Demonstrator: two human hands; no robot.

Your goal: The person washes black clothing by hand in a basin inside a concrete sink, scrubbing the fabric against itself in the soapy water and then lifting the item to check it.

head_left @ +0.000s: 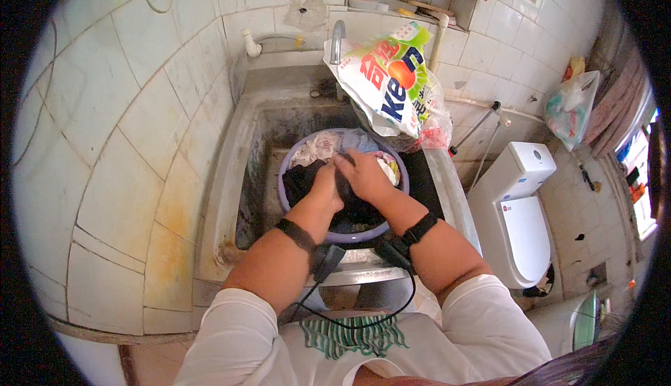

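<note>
Both of my hands are close together over a light purple basin (285, 194) standing in the sink. My left hand (326, 185) is closed on a bunched piece of black clothing (344, 185). From the other side my right hand (367, 176) grips the same dark cloth, its fingers wrapped over the top. More black fabric (299, 179) spreads in the basin at left and beneath my hands. Behind them lie a pale patterned garment (318, 148), a bluish cloth (355, 140) and a yellow-and-white piece (388, 168). My palms hide part of the held cloth.
The worn stone sink (222, 197) surrounds the basin. A metal faucet (338, 40) rises behind it, beside a large detergent bag (388, 82) on the back right ledge. A white toilet (524, 229) stands to the right. Black straps with a cable (414, 285) circle my forearms.
</note>
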